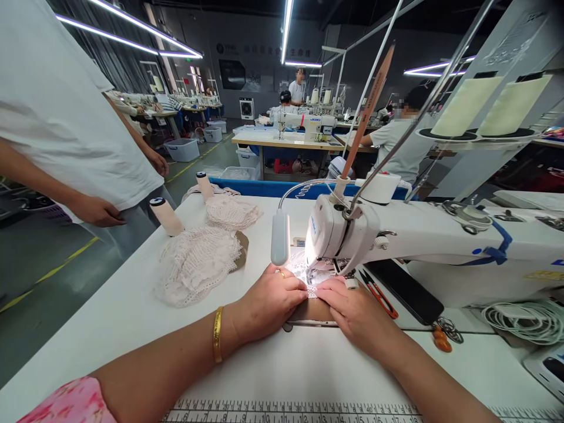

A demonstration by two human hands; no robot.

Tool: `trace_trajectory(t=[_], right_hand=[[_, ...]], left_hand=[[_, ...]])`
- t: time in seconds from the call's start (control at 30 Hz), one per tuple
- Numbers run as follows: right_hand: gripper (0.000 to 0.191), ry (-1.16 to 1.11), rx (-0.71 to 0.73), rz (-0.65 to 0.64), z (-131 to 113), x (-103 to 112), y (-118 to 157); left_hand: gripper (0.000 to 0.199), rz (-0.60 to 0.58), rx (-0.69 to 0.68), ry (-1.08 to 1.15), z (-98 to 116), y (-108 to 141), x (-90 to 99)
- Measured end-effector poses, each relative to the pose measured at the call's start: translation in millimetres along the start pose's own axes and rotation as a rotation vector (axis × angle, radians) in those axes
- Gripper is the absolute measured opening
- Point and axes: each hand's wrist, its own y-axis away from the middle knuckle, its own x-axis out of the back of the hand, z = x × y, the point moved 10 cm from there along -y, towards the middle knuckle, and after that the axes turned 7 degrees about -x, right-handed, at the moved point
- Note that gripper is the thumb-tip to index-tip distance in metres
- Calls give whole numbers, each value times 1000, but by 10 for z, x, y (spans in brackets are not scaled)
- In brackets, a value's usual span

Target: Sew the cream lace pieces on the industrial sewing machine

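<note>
The grip of the left hand (271,296) is on the near edge of the white lace (312,291), at the left of the sewing machine's (339,229) needle area. The grip of the right hand (359,308) is on the same lace, at the right of that area. The fingertips touch the lace; whether they pinch it or press it flat, I cannot tell. The lace lies under the lit head of the sewing machine, partly hidden by it.

Just left of the machine head hangs a grey lamp (280,238). Farther left on the bench (247,364) are a larger lace pile (194,267) and a smaller lace pile (233,211), with two thread cones (166,216) beside them. Under the machine's arm, right of its needle area, lie red-handled snips (383,298) and a black phone (405,291). A brown pencil (368,108) stands tilted above the machine head. Nearer the wearer than the machine runs a ruler strip (286,412). Well left of it stands a person (74,111).
</note>
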Motion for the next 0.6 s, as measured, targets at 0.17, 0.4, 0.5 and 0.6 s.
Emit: trace_trajectory(t=[0.17,0.4,0.5,0.6], right_hand=[[48,38,-86,8,98,-23,-8],[46,73,-123,28,103,35,-46],[47,51,-122,49,96,59,-59],[47,39,-113,72,91,73,-64]], left_hand=[[25,-9,24,-12,-63,-31,-26],[29,-6,60,-9,-150,-52,-49],[29,-1,61,-13,-160,-57,-55],[28,0,65,-23,-161,-54,-58]])
